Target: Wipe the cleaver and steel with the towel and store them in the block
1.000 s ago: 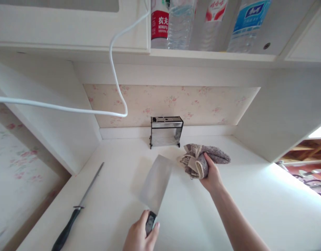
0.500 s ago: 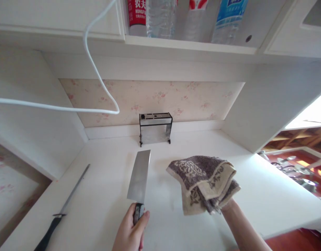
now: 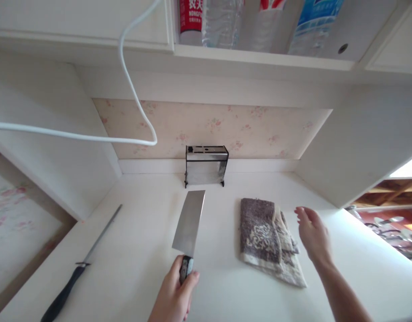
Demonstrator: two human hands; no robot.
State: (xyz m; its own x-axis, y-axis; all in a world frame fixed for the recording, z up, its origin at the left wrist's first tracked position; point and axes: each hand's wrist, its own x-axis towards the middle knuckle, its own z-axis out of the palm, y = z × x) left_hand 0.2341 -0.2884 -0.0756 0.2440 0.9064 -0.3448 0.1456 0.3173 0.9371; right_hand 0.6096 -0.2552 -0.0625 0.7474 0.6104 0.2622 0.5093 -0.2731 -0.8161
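My left hand (image 3: pixel 175 290) is wrapped round the black handle of a cleaver (image 3: pixel 189 221), whose broad steel blade points away from me over the white counter. To the right, a brown and beige patterned towel (image 3: pixel 261 232) lies folded on the counter. Just beyond the towel's right side is my right hand (image 3: pixel 313 232), raised, apart from the cloth, with nothing in it and its fingers loosely bent. Far left on the counter rests a honing steel (image 3: pixel 99 243) with a black handle, touched by neither hand.
A knife block (image 3: pixel 206 164) with a slotted metal top stands against the back wall. Above, a shelf (image 3: pixel 262 56) holds several plastic bottles. A white cable (image 3: pixel 138 105) hangs at upper left. Side panels close in the counter (image 3: pixel 142 214) on both sides.
My right hand has let go of the towel and moved to its right. The towel now lies on the counter. My left hand still holds the cleaver; the view has shifted slightly.
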